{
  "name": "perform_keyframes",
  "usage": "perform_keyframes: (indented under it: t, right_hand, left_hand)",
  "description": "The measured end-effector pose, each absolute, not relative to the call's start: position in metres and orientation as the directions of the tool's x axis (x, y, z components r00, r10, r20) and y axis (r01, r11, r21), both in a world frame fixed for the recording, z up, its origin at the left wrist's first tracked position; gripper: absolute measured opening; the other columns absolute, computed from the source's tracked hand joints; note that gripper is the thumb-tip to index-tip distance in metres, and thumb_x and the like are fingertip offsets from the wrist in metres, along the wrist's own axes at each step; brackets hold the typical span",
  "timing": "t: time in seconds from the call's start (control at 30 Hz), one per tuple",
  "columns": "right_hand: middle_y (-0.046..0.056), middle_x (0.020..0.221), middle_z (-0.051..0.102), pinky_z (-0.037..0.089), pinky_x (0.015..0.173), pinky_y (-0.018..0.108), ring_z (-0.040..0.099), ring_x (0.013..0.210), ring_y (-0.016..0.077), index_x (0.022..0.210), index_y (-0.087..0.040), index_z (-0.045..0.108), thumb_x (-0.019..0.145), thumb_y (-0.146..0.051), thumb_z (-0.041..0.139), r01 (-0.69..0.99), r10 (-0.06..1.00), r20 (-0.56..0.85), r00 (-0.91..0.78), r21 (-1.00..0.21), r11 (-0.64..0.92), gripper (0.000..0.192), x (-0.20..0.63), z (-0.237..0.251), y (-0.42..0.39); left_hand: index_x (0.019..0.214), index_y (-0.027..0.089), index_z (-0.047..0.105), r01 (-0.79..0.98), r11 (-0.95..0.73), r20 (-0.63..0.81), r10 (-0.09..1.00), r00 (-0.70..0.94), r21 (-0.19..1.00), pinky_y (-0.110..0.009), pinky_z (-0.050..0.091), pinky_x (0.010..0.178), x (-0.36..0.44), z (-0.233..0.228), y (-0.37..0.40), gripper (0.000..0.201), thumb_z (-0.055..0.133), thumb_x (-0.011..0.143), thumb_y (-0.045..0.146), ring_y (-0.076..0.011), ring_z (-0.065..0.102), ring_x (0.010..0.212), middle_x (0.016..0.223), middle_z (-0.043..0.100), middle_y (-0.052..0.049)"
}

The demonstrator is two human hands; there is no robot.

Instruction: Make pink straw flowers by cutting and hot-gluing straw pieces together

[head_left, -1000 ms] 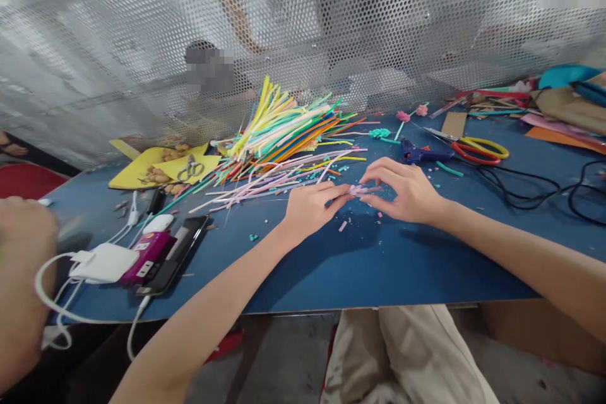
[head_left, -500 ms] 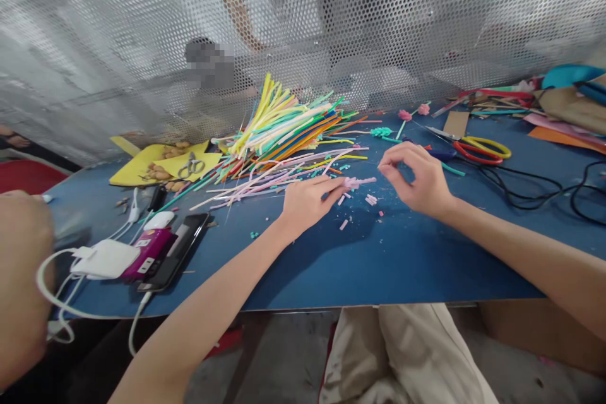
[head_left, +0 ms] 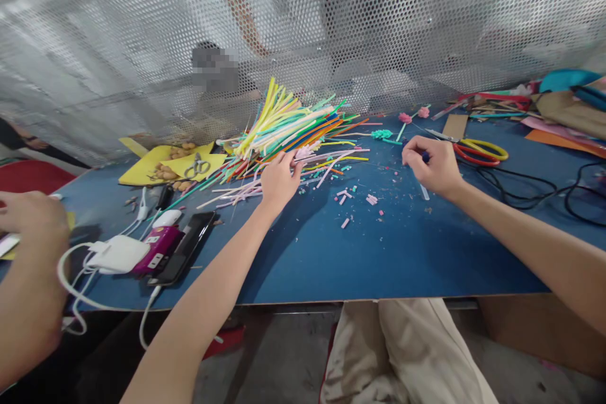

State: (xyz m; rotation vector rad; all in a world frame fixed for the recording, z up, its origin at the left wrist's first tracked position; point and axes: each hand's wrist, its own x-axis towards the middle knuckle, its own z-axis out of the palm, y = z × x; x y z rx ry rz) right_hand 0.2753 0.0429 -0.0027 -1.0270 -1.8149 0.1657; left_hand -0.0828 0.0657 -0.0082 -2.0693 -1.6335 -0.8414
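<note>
- Pink bit [head_left: 303, 153] is pinched in the left hand [head_left: 278, 180], up by the near edge of the stick pile [head_left: 288, 129]
- Left fingers are closed on it; hand sits on the pale sticks at the pile's front
- Right hand [head_left: 433, 164] is well apart from the left, over on the right side of the blue table [head_left: 379, 265]
- Right hand is curled shut round the blue glue gun [head_left: 425, 156]; only a small part of the gun shows, its clear glue stick [head_left: 425, 192] pokes out below the hand
- Small pink cut pieces [head_left: 345, 193] lie on the table btwn the 2 hands
- Red & yellow scissors [head_left: 480, 151] lie just right of the right hand, black cord [head_left: 534, 192] near them
- Pink flowers [head_left: 411, 115] at the table's back
- Phone [head_left: 182, 257] & white charger [head_left: 116, 254] at the left, w/ another person's hand [head_left: 33, 221] near them
- Yellow sheet [head_left: 156, 167] w/ small scissors [head_left: 197, 167] left of the pile
</note>
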Motion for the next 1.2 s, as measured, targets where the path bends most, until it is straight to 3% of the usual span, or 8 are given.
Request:
perform_keyframes:
  t: [0.2, 0.33, 0.43, 0.5, 0.6, 0.7, 0.87, 1.2]
  right_hand:
    - [0.004, 0.082, 0.070, 0.047, 0.071, 0.033, 0.061, 0.071, 0.0170, 0.088, -0.021, 0.067, 0.095, -0.036, 0.056, 0.578, 0.722, 0.592, -0.358, -0.467, 0.669, 0.020, 0.274, -0.008, 0.051]
    - [0.008, 0.100, 0.073, 0.049, 0.084, 0.038, 0.065, 0.091, 0.0217, 0.099, -0.021, 0.069, 0.099, -0.041, 0.051, 0.531, 0.670, 0.527, -0.522, -0.414, 0.739, 0.027, 0.269, -0.014, 0.054]
    - [0.008, 0.102, 0.073, 0.048, 0.089, 0.041, 0.065, 0.094, 0.0231, 0.101, -0.022, 0.071, 0.099, -0.042, 0.052, 0.502, 0.687, 0.471, -0.553, -0.470, 0.726, 0.028, 0.260, -0.017, 0.049]
    - [0.008, 0.102, 0.074, 0.048, 0.088, 0.040, 0.064, 0.092, 0.0226, 0.100, -0.022, 0.074, 0.099, -0.050, 0.052, 0.431, 0.751, 0.397, -0.528, -0.637, 0.639, 0.036, 0.252, -0.018, 0.043]
    - [0.010, 0.113, 0.073, 0.049, 0.085, 0.039, 0.064, 0.094, 0.0220, 0.112, -0.021, 0.075, 0.101, -0.065, 0.037, 0.118, 0.801, 0.207, -0.561, -0.938, 0.325, 0.059, 0.238, -0.020, 0.034]
    - [0.012, 0.128, 0.069, 0.048, 0.089, 0.039, 0.062, 0.106, 0.0239, 0.127, -0.021, 0.070, 0.099, -0.076, 0.018, -0.119, 0.728, 0.098, -0.679, -0.993, 0.023, 0.081, 0.230, -0.023, 0.028]
    - [0.012, 0.140, 0.062, 0.045, 0.094, 0.041, 0.059, 0.114, 0.0260, 0.135, -0.022, 0.066, 0.091, -0.084, 0.005, -0.176, 0.655, 0.096, -0.750, -0.983, -0.057, 0.098, 0.233, -0.024, 0.027]
    - [0.013, 0.139, 0.063, 0.046, 0.093, 0.041, 0.061, 0.112, 0.0267, 0.137, -0.021, 0.064, 0.088, -0.086, 0.001, -0.193, 0.608, 0.176, -0.774, -0.980, 0.037, 0.103, 0.240, -0.019, 0.031]
  left_hand:
    - [0.086, 0.019, 0.066, 0.897, -0.423, 0.644, 0.724, 0.246, 0.132, -0.030, 0.041, 0.071, -0.073, -0.014, 0.065, 0.026, 0.053, 0.100, 0.037, -0.0195, 0.062, 0.079, 0.082, 0.064, -0.004]
    - [0.091, 0.020, 0.069, 0.816, -0.571, 0.680, 0.634, 0.368, 0.091, -0.034, 0.040, 0.080, -0.053, -0.016, 0.054, 0.023, 0.056, 0.099, 0.037, -0.0201, 0.060, 0.081, 0.076, 0.065, -0.003]
    - [0.097, 0.021, 0.071, 0.765, -0.643, 0.684, 0.579, 0.443, 0.048, -0.036, 0.039, 0.085, -0.045, -0.017, 0.047, 0.020, 0.056, 0.099, 0.034, -0.0204, 0.059, 0.083, 0.074, 0.066, -0.002]
    - [0.099, 0.023, 0.073, 0.729, -0.685, 0.694, 0.530, 0.487, 0.012, -0.037, 0.038, 0.085, -0.043, -0.018, 0.043, 0.021, 0.056, 0.099, 0.034, -0.0202, 0.058, 0.081, 0.072, 0.067, -0.001]
    - [0.100, 0.026, 0.075, 0.663, -0.745, 0.716, 0.425, 0.554, -0.071, -0.037, 0.036, 0.082, -0.041, -0.017, 0.037, 0.019, 0.059, 0.098, 0.035, -0.0192, 0.055, 0.077, 0.072, 0.069, -0.001]
    - [0.098, 0.030, 0.076, 0.605, -0.779, 0.732, 0.316, 0.603, -0.162, -0.036, 0.034, 0.078, -0.038, -0.017, 0.032, 0.015, 0.062, 0.097, 0.036, -0.0178, 0.054, 0.074, 0.072, 0.070, 0.000]
    - [0.108, 0.036, 0.075, 0.557, -0.802, 0.753, 0.226, 0.618, -0.217, -0.035, 0.034, 0.074, -0.033, -0.019, 0.025, 0.015, 0.069, 0.094, 0.038, -0.0163, 0.054, 0.073, 0.073, 0.071, 0.003]
    - [0.105, 0.032, 0.073, 0.620, -0.771, 0.742, 0.328, 0.585, -0.147, -0.034, 0.033, 0.075, -0.031, -0.015, 0.023, 0.020, 0.067, 0.094, 0.048, -0.0164, 0.053, 0.073, 0.062, 0.064, 0.002]
